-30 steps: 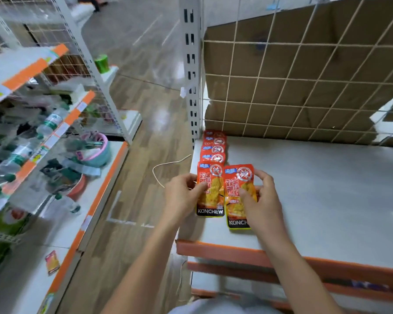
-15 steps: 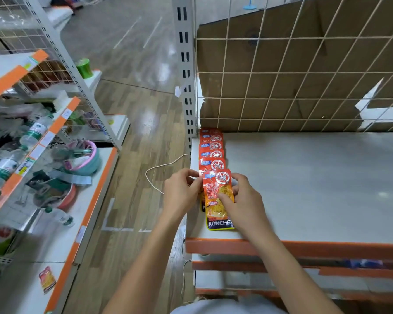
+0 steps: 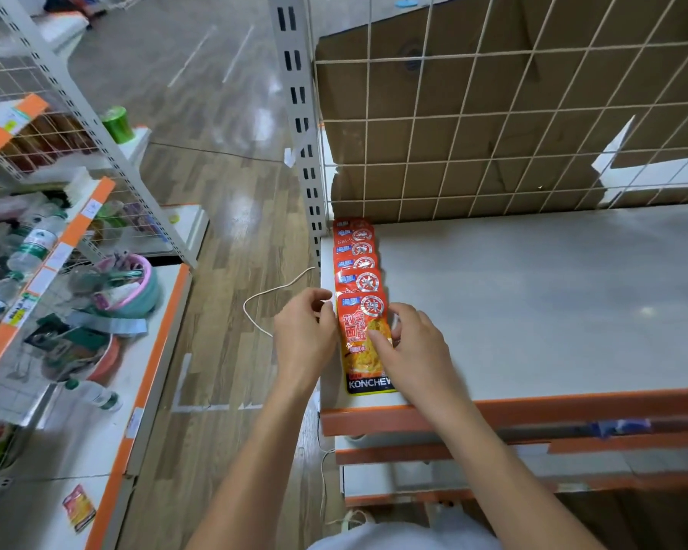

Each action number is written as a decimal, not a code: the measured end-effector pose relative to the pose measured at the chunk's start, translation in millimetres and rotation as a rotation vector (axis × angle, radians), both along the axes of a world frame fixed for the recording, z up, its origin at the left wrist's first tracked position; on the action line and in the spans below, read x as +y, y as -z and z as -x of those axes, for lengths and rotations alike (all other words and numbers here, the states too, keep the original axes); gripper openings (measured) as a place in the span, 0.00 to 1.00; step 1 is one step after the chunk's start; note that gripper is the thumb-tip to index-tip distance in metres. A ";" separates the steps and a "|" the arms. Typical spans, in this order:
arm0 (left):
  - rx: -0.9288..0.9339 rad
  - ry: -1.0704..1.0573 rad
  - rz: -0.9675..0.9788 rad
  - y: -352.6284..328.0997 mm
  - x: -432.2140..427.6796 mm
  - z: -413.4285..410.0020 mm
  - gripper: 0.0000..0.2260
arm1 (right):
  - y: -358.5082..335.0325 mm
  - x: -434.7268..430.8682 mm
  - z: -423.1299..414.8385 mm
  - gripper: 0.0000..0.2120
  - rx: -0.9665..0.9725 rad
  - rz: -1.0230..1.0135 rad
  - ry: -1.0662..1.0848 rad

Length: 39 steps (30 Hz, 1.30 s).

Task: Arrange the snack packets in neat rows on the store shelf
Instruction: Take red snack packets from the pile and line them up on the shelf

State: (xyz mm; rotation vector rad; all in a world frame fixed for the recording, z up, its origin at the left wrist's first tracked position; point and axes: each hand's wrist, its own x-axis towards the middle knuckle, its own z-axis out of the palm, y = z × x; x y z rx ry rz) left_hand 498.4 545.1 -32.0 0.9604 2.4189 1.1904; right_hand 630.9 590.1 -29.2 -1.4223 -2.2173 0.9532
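- The front snack packet [image 3: 364, 343] lies flat between both hands at the shelf's near left corner. The right hand [image 3: 414, 347] pinches its right edge, thumb across the face.
- The left hand [image 3: 302, 335] curls its fingertips against the packet's upper left edge; whether they pinch it is unclear.
- Beyond the hands, a row of overlapping packets [image 3: 354, 256] runs back to the wire grid [image 3: 493, 160]; each shows only its top strip.
- The grey shelf [image 3: 533, 303] has an orange lip, with cardboard [image 3: 453, 93] behind the grid.
- Left of the hands is wooden floor [image 3: 223, 232] with a white cord [image 3: 271, 295].

L hand [image 3: 302, 331] pinching pkt [image 3: 359, 325] edge, R hand [image 3: 412, 345] pinching opposite edge
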 end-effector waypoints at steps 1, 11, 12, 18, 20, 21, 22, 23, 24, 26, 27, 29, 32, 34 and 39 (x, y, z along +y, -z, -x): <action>0.030 -0.031 -0.031 -1.7 -0.5 -1.1 0.09 | -0.8 0.5 -3.2 0.22 0.007 -0.004 0.010; 0.366 0.193 -0.215 -24.1 29.7 -75.8 0.06 | -6.4 18.4 -97.0 0.15 0.029 -0.187 0.218; 0.398 0.238 -0.218 -24.7 37.9 -89.3 0.07 | -8.3 21.5 -112.5 0.15 0.022 -0.201 0.249; 0.527 0.482 -0.200 -23.6 83.3 -194.6 0.06 | -21.6 38.6 -229.6 0.16 -0.058 -0.271 0.450; 0.541 0.559 -0.206 -24.2 99.2 -239.1 0.06 | -24.5 43.2 -277.0 0.16 -0.072 -0.302 0.515; 0.548 0.602 -0.218 -24.7 107.8 -263.3 0.06 | -26.3 45.5 -302.7 0.15 -0.075 -0.324 0.554; 0.548 0.641 -0.226 -25.7 116.1 -286.9 0.08 | -27.3 48.2 -327.6 0.15 -0.080 -0.338 0.591; 0.545 0.674 -0.227 -26.5 124.2 -308.9 0.09 | -28.2 51.1 -351.7 0.15 -0.089 -0.346 0.623; 0.545 0.704 -0.229 -27.0 132.4 -330.6 0.09 | -28.7 53.9 -375.9 0.15 -0.100 -0.351 0.652; 0.560 0.760 -0.232 -26.1 148.2 -371.6 0.08 | -29.2 58.5 -424.1 0.15 -0.132 -0.364 0.707; 0.568 0.785 -0.231 -26.3 155.3 -388.4 0.07 | -30.1 60.8 -444.6 0.15 -0.151 -0.368 0.733; 0.572 0.830 -0.226 -26.7 169.6 -420.6 0.07 | -33.0 64.9 -482.2 0.15 -0.175 -0.350 0.801; 0.575 0.904 -0.213 -28.2 190.1 -461.7 0.09 | -36.0 72.2 -528.2 0.15 -0.187 -0.324 0.901; 0.572 0.952 -0.188 -29.5 205.5 -485.5 0.10 | -37.7 80.8 -552.8 0.16 -0.198 -0.306 0.937; 0.556 1.010 -0.199 -28.1 256.5 -535.3 0.09 | -34.6 117.9 -600.9 0.18 -0.225 -0.241 1.002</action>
